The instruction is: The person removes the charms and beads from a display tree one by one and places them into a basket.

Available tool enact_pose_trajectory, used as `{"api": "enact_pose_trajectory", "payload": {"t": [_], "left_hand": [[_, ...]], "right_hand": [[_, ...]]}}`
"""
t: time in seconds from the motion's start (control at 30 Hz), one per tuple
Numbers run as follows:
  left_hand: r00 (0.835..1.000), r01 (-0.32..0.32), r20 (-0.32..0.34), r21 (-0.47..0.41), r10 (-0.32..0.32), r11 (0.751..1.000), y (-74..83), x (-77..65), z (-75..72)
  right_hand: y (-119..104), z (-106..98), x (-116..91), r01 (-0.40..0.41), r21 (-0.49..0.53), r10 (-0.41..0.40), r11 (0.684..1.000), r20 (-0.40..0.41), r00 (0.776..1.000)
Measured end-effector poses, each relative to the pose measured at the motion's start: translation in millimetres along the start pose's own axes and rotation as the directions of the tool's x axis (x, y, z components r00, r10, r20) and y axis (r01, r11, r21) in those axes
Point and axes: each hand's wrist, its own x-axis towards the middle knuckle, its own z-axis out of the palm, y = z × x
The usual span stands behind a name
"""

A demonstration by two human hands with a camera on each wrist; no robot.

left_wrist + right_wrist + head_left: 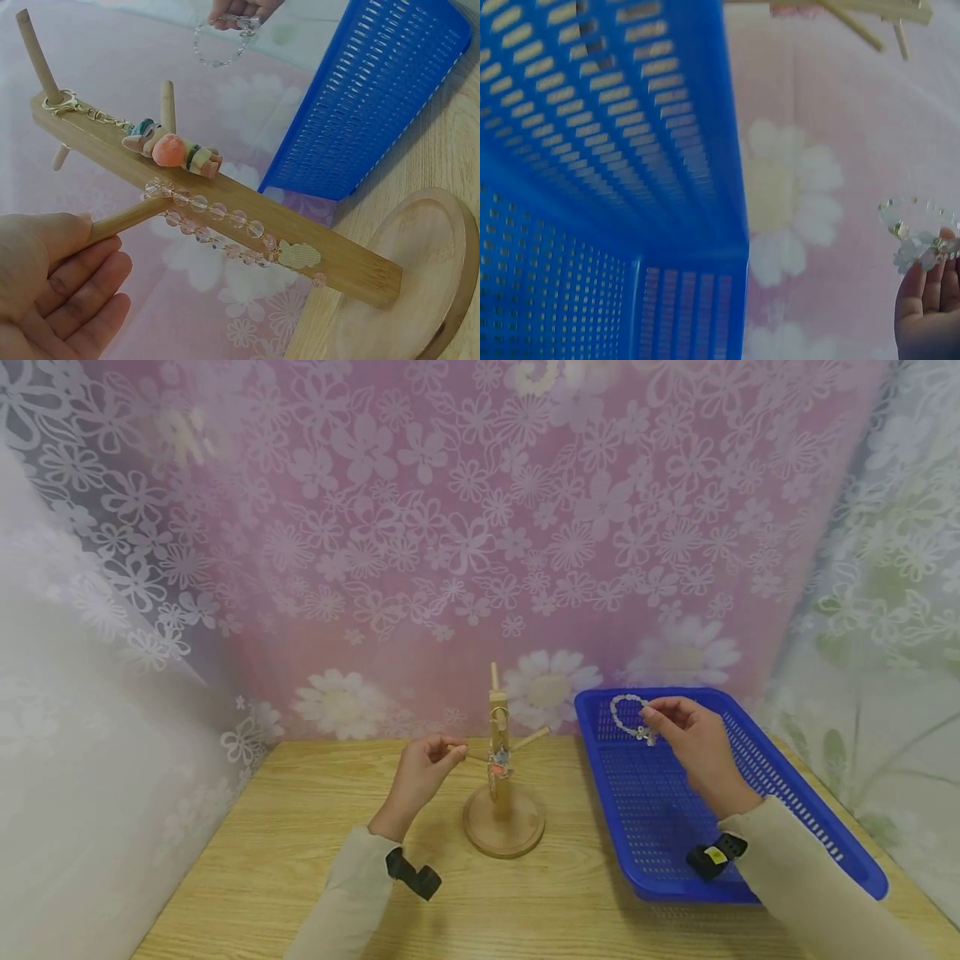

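Observation:
A wooden peg stand (pixel 502 802) with a round base stands upright on the table. My left hand (pixel 423 772) pinches the end of one of its pegs (pixel 127 219) between thumb and index finger. A pink and clear bead bracelet (pixel 217 210) hangs on that peg, close to the post. From the top peg hangs a keychain (pixel 176 148) with a small figure holding a peach-coloured ball. My right hand (pixel 693 747) holds a clear bead bracelet (pixel 624 717) with pale flower charms (pixel 919 251), up above the blue basket's far left part.
The blue perforated plastic basket (pixel 600 793) sits right of the stand on the wood-grain table (pixel 300 860). Another bare peg (pixel 534 737) points right from the post. A pink floral curtain (pixel 450 568) hangs behind, with pale floral cloth on both sides.

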Motion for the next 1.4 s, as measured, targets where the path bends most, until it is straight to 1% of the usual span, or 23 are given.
{"api": "enact_pose_trajectory", "payload": {"t": [0.1,0.27,0.47,0.67,0.73,0.83,0.9,1.07,1.13,1.23,1.33,1.4], "left_hand": [[1.000,0.001,0.004,-0.004,-0.001,1.000,-0.5,0.6,0.4],[1.000,-0.005,0.001,-0.008,0.005,1.000,-0.6,1.7,0.8],[1.000,-0.009,0.003,-0.007,0.009,1.000,0.1,2.1,1.0],[1.000,-0.029,0.001,0.001,0.029,1.000,1.0,2.0,1.4],[1.000,-0.026,-0.002,0.001,0.026,1.000,1.3,2.1,1.5],[1.000,-0.021,-0.007,0.001,0.021,1.000,1.4,2.3,1.6],[1.000,-0.021,-0.007,-0.004,0.021,1.000,1.0,2.8,1.7],[1.000,-0.024,-0.005,-0.001,0.024,1.000,0.2,3.1,1.9],[1.000,-0.025,-0.006,0.007,0.025,1.000,0.4,2.6,1.9],[1.000,-0.020,-0.007,0.009,0.020,1.000,0.9,2.0,1.6],[1.000,-0.022,-0.008,0.002,0.022,1.000,1.5,1.6,1.7],[1.000,-0.020,-0.012,-0.006,0.020,1.000,1.3,1.4,2.0]], "right_hand": [[5.6,-6.8,6.1,-0.010,0.012,0.010,1.000,0.028,1.000],[16.0,-17.7,16.4,-0.029,0.058,0.023,0.998,0.100,0.995],[35.0,-31.5,26.8,-0.122,0.083,0.104,0.989,0.195,0.975],[56.4,-43.3,34.3,-0.190,0.193,0.140,0.963,0.245,0.959],[61.2,-45.6,36.0,-0.194,0.171,0.148,0.966,0.249,0.957],[66.6,-48.4,37.3,-0.202,0.090,0.173,0.975,0.259,0.950],[70.1,-50.2,37.6,-0.203,0.014,0.191,0.979,0.270,0.944],[81.0,-53.7,38.0,-0.201,-0.101,0.223,0.974,0.328,0.918],[85.6,-54.0,38.1,-0.191,-0.126,0.225,0.973,0.361,0.905],[91.9,-53.9,37.7,-0.187,-0.132,0.225,0.973,0.404,0.887],[96.7,-53.8,36.6,-0.177,-0.114,0.209,0.978,0.444,0.871],[99.5,-53.5,36.1,-0.173,-0.119,0.209,0.978,0.467,0.859]]}}
